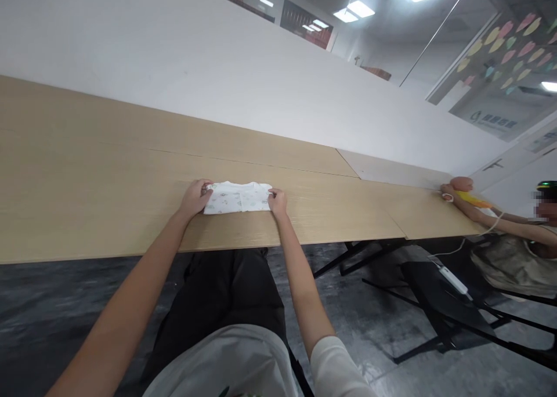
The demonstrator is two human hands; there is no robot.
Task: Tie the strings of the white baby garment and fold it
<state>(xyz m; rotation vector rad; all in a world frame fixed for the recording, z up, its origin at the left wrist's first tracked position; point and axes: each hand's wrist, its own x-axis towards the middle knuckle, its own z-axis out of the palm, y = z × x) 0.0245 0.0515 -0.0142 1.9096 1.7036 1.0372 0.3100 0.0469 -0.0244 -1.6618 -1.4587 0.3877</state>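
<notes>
The printed cloth (237,199) at the frame's centre looked soft, matt and lightly creased. Around it, the tabletop (108,176) was smooth, wood-grained board with a faint sheen. The white wall (143,49) at upper left looked matt; the glass (383,37) at upper right was glossy.

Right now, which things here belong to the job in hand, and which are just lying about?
In the job:
- printed white cloth, flat
- left hand and right hand, at its two ends
- wooden table under it

Apart from it:
- black chair
- white strip with a cable, on the chair
- leaf-shaped notes, upper right
</notes>
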